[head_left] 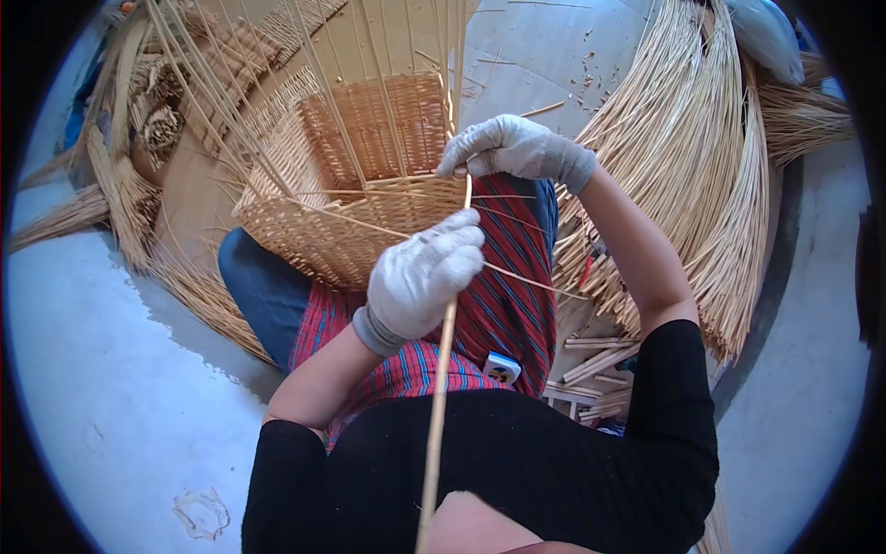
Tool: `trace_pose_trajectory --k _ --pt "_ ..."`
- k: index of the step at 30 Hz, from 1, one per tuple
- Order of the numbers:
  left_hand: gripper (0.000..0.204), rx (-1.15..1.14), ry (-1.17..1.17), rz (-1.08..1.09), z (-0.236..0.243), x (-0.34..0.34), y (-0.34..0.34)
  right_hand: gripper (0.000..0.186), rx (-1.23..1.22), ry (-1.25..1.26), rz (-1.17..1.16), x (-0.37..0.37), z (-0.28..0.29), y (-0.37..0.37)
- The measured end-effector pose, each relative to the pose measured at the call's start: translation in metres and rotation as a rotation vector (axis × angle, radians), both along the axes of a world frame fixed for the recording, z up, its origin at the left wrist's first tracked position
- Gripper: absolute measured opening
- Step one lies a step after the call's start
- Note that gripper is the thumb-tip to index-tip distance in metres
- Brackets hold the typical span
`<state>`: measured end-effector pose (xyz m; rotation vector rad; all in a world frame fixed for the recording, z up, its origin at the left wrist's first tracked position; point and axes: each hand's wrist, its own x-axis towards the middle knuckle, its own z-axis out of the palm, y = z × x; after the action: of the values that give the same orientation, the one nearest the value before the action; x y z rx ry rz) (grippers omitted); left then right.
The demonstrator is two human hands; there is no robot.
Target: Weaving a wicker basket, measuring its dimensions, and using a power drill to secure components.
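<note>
A half-woven wicker basket [318, 245] rests on my lap, with tall upright stakes rising from its far and left sides. My left hand [425, 274], in a whitish work glove, is closed around a long willow rod [436, 434] whose thick end runs down toward my chest. The rod passes up to the basket's near right corner. There my gloved right hand [508, 150] pinches the rod beside the basket's edge, its fingertips bent down. Thin loose rod ends stick out to the right from under my hands.
A large bundle of willow rods [683, 157] lies at the right. Woven wicker panels [231, 74] and more rods lie at the upper left. Short cut sticks [600, 365] are piled by my right knee. A small white and blue tape measure [501, 367] lies on my striped apron [406, 369].
</note>
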<state>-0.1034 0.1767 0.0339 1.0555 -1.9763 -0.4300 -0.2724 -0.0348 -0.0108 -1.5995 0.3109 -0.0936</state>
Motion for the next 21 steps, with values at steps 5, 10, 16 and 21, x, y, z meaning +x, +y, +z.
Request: trace_pose_trajectory --k 5,10,16,21 --pt "0.011 0.139 0.655 0.220 -0.015 0.013 0.002 0.032 0.041 0.094 -0.082 -0.003 0.005 0.007" --pt "0.015 0.591 1.168 0.525 -0.033 0.036 -0.017 0.031 0.020 0.115 -0.092 -0.001 0.003 0.007" --pt "0.014 0.675 1.288 0.551 -0.046 0.044 -0.029 0.028 -0.076 0.090 -0.354 -0.008 0.029 0.025" --pt "0.016 0.664 1.379 0.444 -0.048 0.045 -0.024 0.037 -0.344 0.335 -0.612 0.010 0.037 0.055"
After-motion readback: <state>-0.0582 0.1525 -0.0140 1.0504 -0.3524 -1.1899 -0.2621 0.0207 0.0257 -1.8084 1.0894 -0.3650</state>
